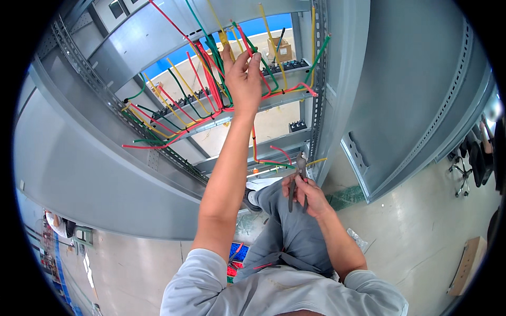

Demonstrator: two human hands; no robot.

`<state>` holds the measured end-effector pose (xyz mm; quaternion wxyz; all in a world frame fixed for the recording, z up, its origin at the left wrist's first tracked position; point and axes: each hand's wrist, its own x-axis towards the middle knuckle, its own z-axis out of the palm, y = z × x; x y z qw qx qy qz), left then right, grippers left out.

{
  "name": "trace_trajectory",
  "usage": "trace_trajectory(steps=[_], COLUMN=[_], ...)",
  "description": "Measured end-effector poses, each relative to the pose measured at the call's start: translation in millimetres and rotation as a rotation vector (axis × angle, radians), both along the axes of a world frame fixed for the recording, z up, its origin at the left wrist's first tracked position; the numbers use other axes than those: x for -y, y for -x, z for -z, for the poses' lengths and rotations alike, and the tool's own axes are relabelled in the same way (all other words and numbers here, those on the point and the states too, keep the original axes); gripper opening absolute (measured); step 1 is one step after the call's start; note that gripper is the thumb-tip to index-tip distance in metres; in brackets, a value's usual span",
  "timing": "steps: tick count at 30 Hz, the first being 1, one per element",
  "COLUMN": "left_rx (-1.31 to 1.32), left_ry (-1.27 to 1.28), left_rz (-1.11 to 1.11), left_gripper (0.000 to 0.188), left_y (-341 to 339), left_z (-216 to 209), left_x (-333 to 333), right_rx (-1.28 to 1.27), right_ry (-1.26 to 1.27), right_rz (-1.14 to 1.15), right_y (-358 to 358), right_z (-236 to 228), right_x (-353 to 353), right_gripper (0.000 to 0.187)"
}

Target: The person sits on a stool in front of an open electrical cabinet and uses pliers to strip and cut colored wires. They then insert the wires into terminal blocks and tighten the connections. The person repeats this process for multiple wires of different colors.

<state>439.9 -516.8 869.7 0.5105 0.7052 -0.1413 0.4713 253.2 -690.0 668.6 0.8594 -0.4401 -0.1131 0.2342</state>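
My left hand [243,87] is raised among the upright wires of a grey metal cabinet. Its fingers are bent around a red wire [243,37], with a green wire [254,50] close beside them; the exact grip is partly hidden. A yellow wire bundle [224,39] stands just beyond the index finger. Lower and to the right, my right hand [310,195] is closed on dark-handled pliers [301,167], jaws pointing up. Near the jaws are the ends of a short red wire [282,150] and a yellow wire [317,161].
Perforated posts [317,58] and crossbars [274,104] frame the cabinet. Black terminal blocks [298,126] sit on the bars. An open door panel [406,89] stands at right, a grey side panel [95,163] at left. Behind is a cardboard box [281,50]; a wooden piece [468,266] lies right.
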Motion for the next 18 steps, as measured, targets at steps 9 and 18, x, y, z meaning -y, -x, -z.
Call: trace_trajectory(steps=[9,18], left_rx=[-0.051,-0.195], left_ry=[0.112,0.116], left_rz=[0.327,0.527], left_gripper=[0.032,0.037], left_y=[-15.5,-26.9], left_z=[4.4,-4.7], left_x=[-18.9,-33.1], right_rx=[0.195,0.173], right_ry=[0.177,-0.234], right_rz=[-0.188,-0.44], right_y=[-27.9,-101.3], right_z=[-58.5,-189.5], right_x=[-0.3,-53.5], right_gripper=[0.043,0.052])
